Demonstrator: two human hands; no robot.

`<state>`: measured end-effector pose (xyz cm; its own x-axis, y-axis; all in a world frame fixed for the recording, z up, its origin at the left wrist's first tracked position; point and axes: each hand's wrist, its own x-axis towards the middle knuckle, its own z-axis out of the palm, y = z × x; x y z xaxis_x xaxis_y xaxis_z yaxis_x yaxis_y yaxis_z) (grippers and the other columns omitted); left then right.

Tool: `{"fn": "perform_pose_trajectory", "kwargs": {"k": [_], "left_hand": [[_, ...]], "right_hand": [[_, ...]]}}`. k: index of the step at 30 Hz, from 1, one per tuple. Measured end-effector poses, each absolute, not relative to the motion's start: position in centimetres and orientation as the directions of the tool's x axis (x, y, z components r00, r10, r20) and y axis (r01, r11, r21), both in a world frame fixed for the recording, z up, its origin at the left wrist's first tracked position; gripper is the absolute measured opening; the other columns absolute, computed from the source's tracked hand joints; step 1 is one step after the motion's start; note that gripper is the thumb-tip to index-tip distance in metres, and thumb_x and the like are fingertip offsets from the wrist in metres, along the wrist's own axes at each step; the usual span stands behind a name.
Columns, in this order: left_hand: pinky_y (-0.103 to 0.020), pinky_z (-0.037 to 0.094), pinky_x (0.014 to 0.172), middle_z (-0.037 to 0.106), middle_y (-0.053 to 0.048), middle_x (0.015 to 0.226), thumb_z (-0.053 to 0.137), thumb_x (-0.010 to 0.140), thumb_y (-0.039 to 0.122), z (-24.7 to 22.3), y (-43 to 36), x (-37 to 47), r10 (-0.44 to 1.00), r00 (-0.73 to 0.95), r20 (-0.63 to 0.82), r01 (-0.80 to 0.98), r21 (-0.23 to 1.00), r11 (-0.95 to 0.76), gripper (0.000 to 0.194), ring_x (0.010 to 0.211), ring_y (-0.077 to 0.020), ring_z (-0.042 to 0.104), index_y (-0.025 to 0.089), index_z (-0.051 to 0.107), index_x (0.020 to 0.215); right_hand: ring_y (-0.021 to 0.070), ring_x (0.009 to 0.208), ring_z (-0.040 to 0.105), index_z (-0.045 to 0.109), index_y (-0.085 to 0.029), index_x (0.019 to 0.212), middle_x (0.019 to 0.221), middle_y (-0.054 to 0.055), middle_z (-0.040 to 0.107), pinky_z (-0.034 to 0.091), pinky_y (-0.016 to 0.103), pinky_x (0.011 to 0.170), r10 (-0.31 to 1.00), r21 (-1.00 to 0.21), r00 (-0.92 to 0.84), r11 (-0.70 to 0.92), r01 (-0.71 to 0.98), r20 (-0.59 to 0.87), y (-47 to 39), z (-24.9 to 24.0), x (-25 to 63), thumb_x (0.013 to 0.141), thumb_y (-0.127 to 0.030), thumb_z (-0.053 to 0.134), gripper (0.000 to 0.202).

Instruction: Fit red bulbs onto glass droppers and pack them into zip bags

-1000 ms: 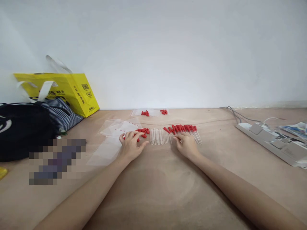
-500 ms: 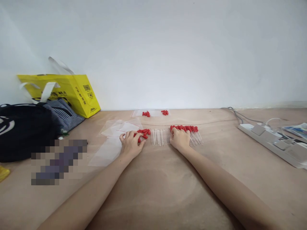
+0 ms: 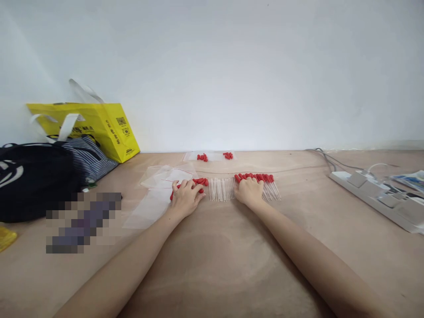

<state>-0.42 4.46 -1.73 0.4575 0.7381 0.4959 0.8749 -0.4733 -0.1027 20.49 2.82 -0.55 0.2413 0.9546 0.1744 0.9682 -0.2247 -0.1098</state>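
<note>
My left hand [image 3: 186,197] rests with spread, bent fingers over a loose pile of red rubber bulbs [image 3: 200,181], touching them. To its right lies a row of clear thin tubes [image 3: 221,190], side by side without bulbs. My right hand [image 3: 251,191] is curled over the right end of that row, fingers bent down and fingertips partly hidden, so what they pinch does not show. Beside and under it, droppers [image 3: 271,191] with red bulbs on their far ends lie in a slanted row.
Clear zip bags [image 3: 145,207] lie left of my left hand. Farther back is a bag with red-bulbed droppers [image 3: 215,156] near the wall. A black bag [image 3: 36,181], a yellow bag [image 3: 122,137] and a blurred-out item [image 3: 84,225] are at left; a power strip [image 3: 374,194] is at right.
My left hand has shifted slightly right and down over the red bulbs, uncovering some at its left. My right hand stays nearly in place, its fingers slightly shifted.
</note>
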Motion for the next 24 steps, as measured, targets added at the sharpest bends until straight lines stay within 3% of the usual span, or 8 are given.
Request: {"fn": "perform_pose_trajectory", "kwargs": {"k": [8, 13, 18, 24], "left_hand": [[-0.053, 0.012, 0.089, 0.063, -0.004, 0.085, 0.046, 0.081, 0.031, -1.6, 4.2, 0.0, 0.716, 0.492, 0.495, 0.862, -0.161, -0.481, 0.012, 0.084, -0.0232, 0.049, 0.024, 0.055, 0.085], [-0.051, 0.015, 0.089, 0.064, -0.004, 0.077, 0.043, 0.081, 0.026, -1.6, 4.0, 0.1, 0.715, 0.429, 0.552, 0.882, -0.088, -0.462, 0.012, 0.080, -0.0227, 0.052, 0.022, 0.054, 0.077], [-0.046, 0.016, 0.092, 0.064, -0.005, 0.084, 0.045, 0.079, 0.025, -1.4, 3.4, 0.2, 0.683, 0.376, 0.627, 0.877, -0.003, -0.480, 0.015, 0.083, -0.0218, 0.054, 0.020, 0.053, 0.091], [-0.043, 0.018, 0.091, 0.064, -0.003, 0.084, 0.047, 0.078, 0.024, -1.2, 1.0, 0.9, 0.643, 0.484, 0.593, 0.772, 0.057, -0.633, 0.014, 0.081, -0.0192, 0.054, 0.021, 0.059, 0.084]], "right_hand": [[0.0280, 0.095, 0.050, 0.063, -0.011, 0.091, 0.098, 0.017, 0.059, 0.026, 0.043, 0.079, 0.959, -0.152, 0.261, -0.243, 0.958, 0.109, 3.3, -0.3, 19.8, 0.076, -0.028, 0.040, 0.033], [0.0284, 0.094, 0.051, 0.063, -0.011, 0.089, 0.097, 0.017, 0.060, 0.027, 0.043, 0.078, 0.962, -0.157, 0.249, -0.230, 0.960, 0.110, 3.4, -0.4, 19.8, 0.077, -0.029, 0.038, 0.033], [0.0298, 0.094, 0.051, 0.062, -0.008, 0.090, 0.098, 0.020, 0.059, 0.029, 0.042, 0.077, 0.969, -0.168, 0.223, -0.203, 0.965, 0.106, 3.0, -0.5, 20.3, 0.079, -0.028, 0.038, 0.034], [0.0228, 0.086, 0.054, 0.055, -0.005, 0.092, 0.093, 0.018, 0.060, 0.035, 0.030, 0.070, 0.986, -0.230, 0.125, -0.096, 0.969, 0.115, 1.1, -0.5, 21.9, 0.083, -0.022, 0.033, 0.029]]}}
